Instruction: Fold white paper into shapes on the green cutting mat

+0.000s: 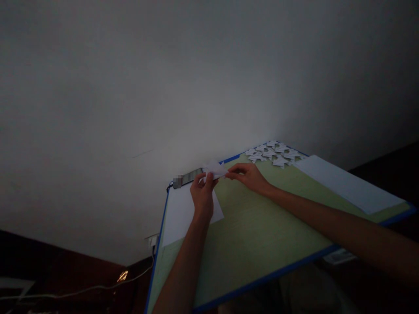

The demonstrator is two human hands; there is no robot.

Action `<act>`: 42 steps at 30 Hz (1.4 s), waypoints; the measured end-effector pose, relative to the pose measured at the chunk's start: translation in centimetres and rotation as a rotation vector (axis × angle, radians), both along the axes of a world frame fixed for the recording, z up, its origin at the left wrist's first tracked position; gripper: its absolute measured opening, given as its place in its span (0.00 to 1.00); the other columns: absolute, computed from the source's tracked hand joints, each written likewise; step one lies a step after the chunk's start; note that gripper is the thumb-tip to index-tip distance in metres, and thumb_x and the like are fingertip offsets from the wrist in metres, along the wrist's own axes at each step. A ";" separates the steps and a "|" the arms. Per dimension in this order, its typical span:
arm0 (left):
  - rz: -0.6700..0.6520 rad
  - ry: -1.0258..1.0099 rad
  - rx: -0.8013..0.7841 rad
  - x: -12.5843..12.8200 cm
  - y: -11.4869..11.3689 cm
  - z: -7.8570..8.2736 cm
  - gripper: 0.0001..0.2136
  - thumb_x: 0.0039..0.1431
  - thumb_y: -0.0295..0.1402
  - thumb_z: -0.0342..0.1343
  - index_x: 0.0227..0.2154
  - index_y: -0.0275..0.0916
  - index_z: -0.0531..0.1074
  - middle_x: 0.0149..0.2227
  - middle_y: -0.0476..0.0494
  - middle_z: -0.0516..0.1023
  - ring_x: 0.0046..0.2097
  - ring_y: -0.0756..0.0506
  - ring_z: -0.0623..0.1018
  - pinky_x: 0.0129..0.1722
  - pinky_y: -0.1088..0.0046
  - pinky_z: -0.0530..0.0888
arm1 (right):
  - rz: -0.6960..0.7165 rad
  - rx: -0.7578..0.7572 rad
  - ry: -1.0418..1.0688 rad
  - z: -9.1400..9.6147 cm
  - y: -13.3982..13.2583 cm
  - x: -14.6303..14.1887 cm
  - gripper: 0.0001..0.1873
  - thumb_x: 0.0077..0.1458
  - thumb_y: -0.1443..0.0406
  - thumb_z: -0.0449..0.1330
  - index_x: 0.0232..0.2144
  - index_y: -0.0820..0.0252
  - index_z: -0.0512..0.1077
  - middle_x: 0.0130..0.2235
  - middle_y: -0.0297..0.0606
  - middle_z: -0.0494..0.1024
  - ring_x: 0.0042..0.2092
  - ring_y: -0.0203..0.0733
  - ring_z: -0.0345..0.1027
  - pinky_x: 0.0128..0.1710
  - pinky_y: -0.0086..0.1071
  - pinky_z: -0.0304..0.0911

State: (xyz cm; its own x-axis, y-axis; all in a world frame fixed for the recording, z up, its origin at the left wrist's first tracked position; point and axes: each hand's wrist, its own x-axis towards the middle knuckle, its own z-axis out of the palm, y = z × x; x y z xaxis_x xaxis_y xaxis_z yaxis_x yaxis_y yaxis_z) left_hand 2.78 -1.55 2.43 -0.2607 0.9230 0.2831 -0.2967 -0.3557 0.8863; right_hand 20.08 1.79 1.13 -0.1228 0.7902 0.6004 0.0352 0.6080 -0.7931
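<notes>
Here, left hand [203, 198] and right hand [250, 176] pinch paper [215, 168].

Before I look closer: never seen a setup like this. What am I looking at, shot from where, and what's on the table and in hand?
No machine here: these are a person's two bare hands. The single picture comes from a camera worn on that person's head, looking forward and down, so the forearms enter from below and from the right.

The left hand holds a piece of white paper, and the right hand pinches its right end. On the green table top, a white sheet lies at left by a phone-like device, partly pixelated. Small folded paper shapes sit in a group at the far corner, with long white paper at right. Behind is a plain wall.
</notes>
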 end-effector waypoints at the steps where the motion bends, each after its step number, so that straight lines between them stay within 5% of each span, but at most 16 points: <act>1: 0.006 0.006 0.001 0.0 0.0 0.0 0.20 0.46 0.41 0.73 0.35 0.36 0.72 0.34 0.44 0.81 0.33 0.49 0.81 0.40 0.69 0.79 | -0.002 0.010 -0.010 0.0 0.0 0.0 0.14 0.53 0.53 0.68 0.30 0.58 0.81 0.30 0.37 0.82 0.32 0.41 0.75 0.34 0.33 0.69; 11: 0.065 0.047 -0.006 -0.2 0.2 -0.4 0.20 0.47 0.43 0.72 0.35 0.34 0.74 0.32 0.42 0.82 0.32 0.47 0.82 0.39 0.68 0.80 | 0.012 0.053 -0.041 0.2 -0.2 0.1 0.14 0.62 0.57 0.58 0.35 0.58 0.80 0.33 0.38 0.82 0.36 0.41 0.76 0.40 0.36 0.70; 17: 0.097 0.083 -0.007 -0.1 0.2 -0.5 0.21 0.48 0.45 0.71 0.36 0.34 0.74 0.32 0.41 0.82 0.32 0.46 0.83 0.39 0.67 0.80 | 0.019 0.090 -0.005 0.2 -0.7 0.2 0.13 0.55 0.63 0.64 0.45 0.57 0.76 0.40 0.40 0.83 0.39 0.42 0.77 0.44 0.37 0.73; 42: 0.073 0.111 0.098 -0.1 0.1 -0.3 0.19 0.52 0.46 0.68 0.36 0.35 0.72 0.32 0.45 0.81 0.31 0.49 0.81 0.38 0.69 0.80 | 0.081 -0.072 0.000 0.1 -0.4 -0.1 0.15 0.53 0.54 0.68 0.32 0.61 0.79 0.29 0.38 0.81 0.31 0.39 0.74 0.34 0.32 0.69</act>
State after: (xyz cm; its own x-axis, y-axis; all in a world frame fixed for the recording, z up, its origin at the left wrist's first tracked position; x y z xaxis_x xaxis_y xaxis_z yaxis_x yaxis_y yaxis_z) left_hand 2.73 -1.43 2.10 -0.2882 0.8693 0.4015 -0.1686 -0.4588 0.8724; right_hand 19.96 1.43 1.21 -0.1875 0.8191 0.5421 -0.0119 0.5500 -0.8351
